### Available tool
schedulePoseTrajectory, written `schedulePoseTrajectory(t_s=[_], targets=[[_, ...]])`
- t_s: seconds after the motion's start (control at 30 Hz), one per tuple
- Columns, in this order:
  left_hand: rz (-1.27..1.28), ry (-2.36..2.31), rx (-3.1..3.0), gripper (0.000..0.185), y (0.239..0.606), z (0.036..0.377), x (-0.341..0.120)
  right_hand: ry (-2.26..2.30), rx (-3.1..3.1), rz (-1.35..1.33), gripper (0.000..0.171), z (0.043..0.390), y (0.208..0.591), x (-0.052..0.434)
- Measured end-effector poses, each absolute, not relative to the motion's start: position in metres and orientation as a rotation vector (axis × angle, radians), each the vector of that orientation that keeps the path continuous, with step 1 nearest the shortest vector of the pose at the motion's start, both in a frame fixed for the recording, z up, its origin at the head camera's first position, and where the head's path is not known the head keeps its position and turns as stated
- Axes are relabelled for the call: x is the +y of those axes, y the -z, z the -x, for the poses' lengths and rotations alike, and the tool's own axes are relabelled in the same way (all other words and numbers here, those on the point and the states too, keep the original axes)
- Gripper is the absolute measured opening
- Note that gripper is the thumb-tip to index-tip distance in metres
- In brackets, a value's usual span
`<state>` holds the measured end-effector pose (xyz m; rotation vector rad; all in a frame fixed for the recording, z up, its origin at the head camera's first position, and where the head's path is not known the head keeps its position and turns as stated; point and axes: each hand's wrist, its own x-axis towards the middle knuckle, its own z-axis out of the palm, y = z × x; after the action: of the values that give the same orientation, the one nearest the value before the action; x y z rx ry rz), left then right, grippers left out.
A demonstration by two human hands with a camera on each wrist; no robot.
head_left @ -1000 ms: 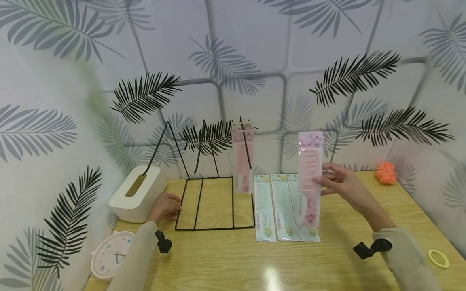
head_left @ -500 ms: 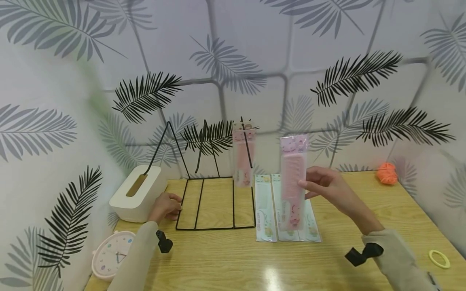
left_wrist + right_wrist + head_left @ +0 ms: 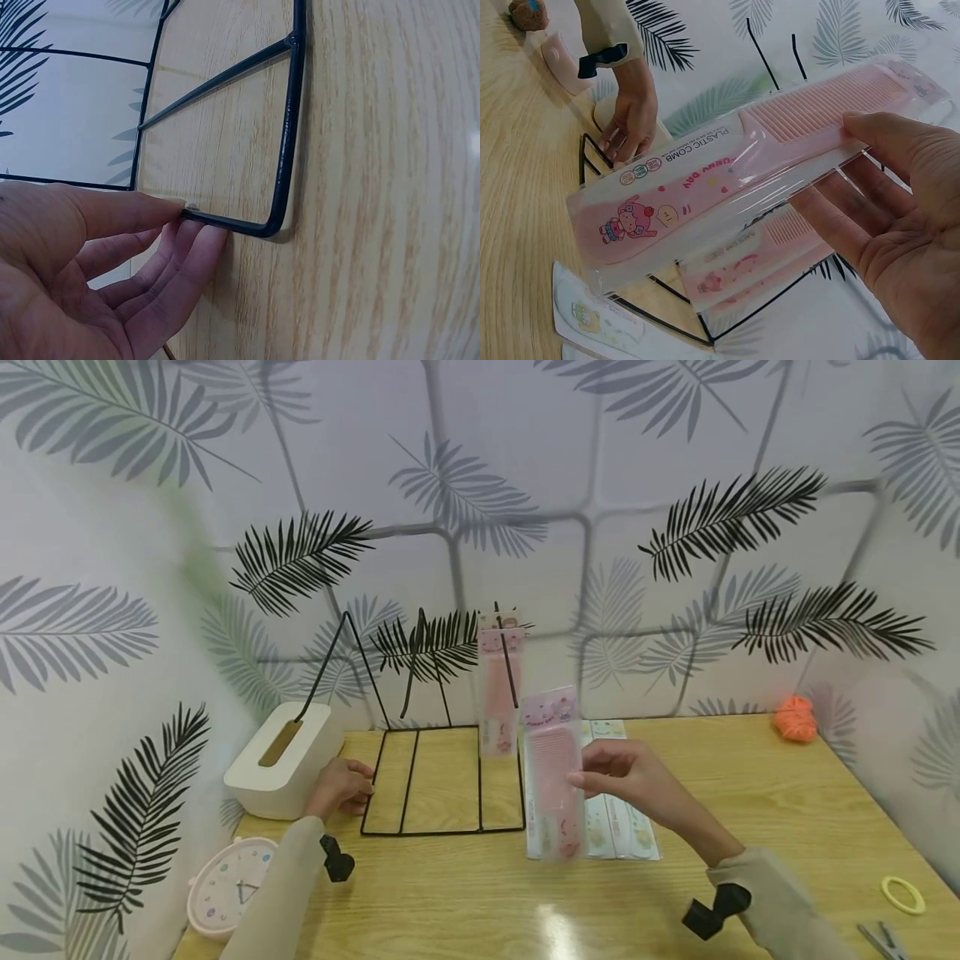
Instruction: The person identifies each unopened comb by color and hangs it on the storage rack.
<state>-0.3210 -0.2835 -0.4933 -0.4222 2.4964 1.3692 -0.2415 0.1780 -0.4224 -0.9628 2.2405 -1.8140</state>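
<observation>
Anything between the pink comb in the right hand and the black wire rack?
Nothing visible. The right hand pinches the packaged pink comb upright just right of the black wire rack, in front of its right edge. Another pink comb already hangs on the rack's right prong. The left hand holds the rack's front left corner.

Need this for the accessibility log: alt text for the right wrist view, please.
A right hand pinches a packaged pink comb, labelled "plastic comb", held above a black wire rack on a wooden table. A second pink comb shows behind it, and the left hand rests at the rack's far corner.
</observation>
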Motion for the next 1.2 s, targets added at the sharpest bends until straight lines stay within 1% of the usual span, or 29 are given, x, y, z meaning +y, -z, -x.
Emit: schedulePoseTrajectory(t_s=[0.17,0.37,0.6,0.8,1.0,1.2], targets=[[0.424,-1.355,2.508,0.03,0.497,0.325,-0.283,1.817,2.21,0.991,0.011,0.241,0.429,0.165],[0.414,-1.353,2.5,0.031,0.495,0.321,-0.283,1.838,2.254,0.891,0.007,0.241,0.438,0.147],[0.406,-1.358,2.497,0.033,0.495,0.325,-0.284,1.888,2.273,0.791,0.008,0.243,0.434,0.13],[0.415,-1.359,2.502,0.033,0.495,0.328,-0.285,1.898,2.298,0.68,0.014,0.257,0.441,0.123],[0.411,-1.356,2.511,0.031,0.495,0.328,-0.285,1.959,2.347,0.641,0.019,0.278,0.447,0.114],[0.423,-1.344,2.519,0.031,0.495,0.327,-0.284,2.026,2.386,0.626,0.017,0.305,0.449,0.102]])
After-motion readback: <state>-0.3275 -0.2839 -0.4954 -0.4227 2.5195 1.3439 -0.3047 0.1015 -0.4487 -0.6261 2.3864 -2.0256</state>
